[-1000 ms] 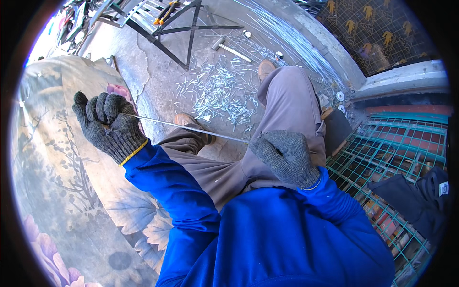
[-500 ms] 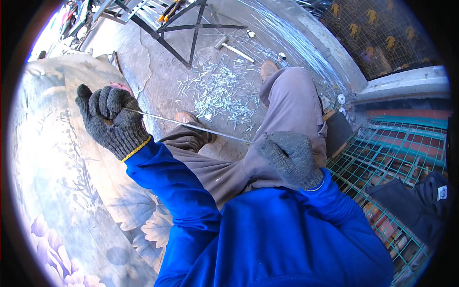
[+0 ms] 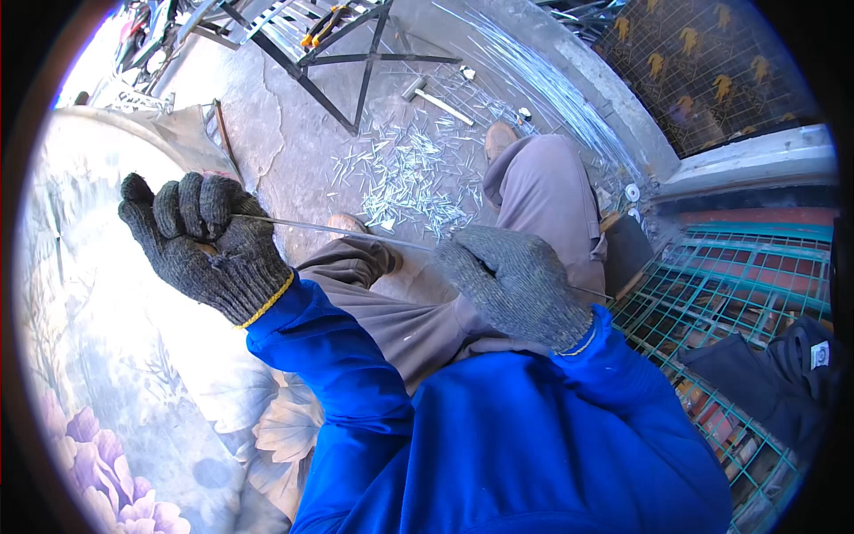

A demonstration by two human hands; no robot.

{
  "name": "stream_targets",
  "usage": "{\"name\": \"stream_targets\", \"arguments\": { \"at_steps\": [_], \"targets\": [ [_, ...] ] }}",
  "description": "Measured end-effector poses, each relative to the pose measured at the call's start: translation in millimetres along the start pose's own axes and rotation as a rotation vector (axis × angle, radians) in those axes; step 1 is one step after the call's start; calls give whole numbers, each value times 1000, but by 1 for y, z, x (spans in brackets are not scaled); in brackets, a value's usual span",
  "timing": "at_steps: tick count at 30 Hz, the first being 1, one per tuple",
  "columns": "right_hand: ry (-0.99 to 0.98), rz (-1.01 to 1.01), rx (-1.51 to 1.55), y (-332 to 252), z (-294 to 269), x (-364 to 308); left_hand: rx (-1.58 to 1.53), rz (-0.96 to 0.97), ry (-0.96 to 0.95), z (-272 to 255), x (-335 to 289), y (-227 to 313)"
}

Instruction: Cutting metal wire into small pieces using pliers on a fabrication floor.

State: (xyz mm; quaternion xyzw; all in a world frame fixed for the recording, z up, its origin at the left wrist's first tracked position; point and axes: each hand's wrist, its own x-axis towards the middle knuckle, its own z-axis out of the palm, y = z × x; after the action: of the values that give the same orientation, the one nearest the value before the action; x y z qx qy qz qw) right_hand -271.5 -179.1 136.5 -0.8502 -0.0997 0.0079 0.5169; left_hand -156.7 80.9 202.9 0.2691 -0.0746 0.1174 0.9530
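Note:
My left hand (image 3: 206, 242), in a dark grey knit glove, is raised at the left and closed around one end of a thin straight metal wire (image 3: 342, 230). The wire runs rightward over my bent knee to my right hand (image 3: 516, 281), also gloved in grey, which grips it above my lap; a short tail of wire sticks out past that hand. Both sleeves are bright blue. I sit with legs in grey-brown trousers stretched toward the concrete floor.
A heap of short cut wire pieces (image 3: 407, 182) lies on the concrete ahead of my feet. A hammer (image 3: 436, 100) and a dark metal frame stand (image 3: 342, 67) are beyond it. Green wire mesh panels (image 3: 729, 294) lie at right, a flower-patterned sheet (image 3: 98, 374) at left.
My left hand has lifted slightly and shifted left with the wire end. The right hand has stayed on the wire above my lap.

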Motion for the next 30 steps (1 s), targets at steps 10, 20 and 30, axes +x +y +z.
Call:
{"name": "stream_targets", "arguments": {
  "at_steps": [10, 20, 30],
  "targets": [
    [157, -98, 10, 16, 24, -5, -77, -55, 22, -18, 6, -5],
    [192, -61, 118, 13, 23, -8, -188, -58, -77, -22, 10, -14],
    [180, -86, 146, 14, 17, -10, -216, -102, -54, -27, 14, -18]
  ]
}}
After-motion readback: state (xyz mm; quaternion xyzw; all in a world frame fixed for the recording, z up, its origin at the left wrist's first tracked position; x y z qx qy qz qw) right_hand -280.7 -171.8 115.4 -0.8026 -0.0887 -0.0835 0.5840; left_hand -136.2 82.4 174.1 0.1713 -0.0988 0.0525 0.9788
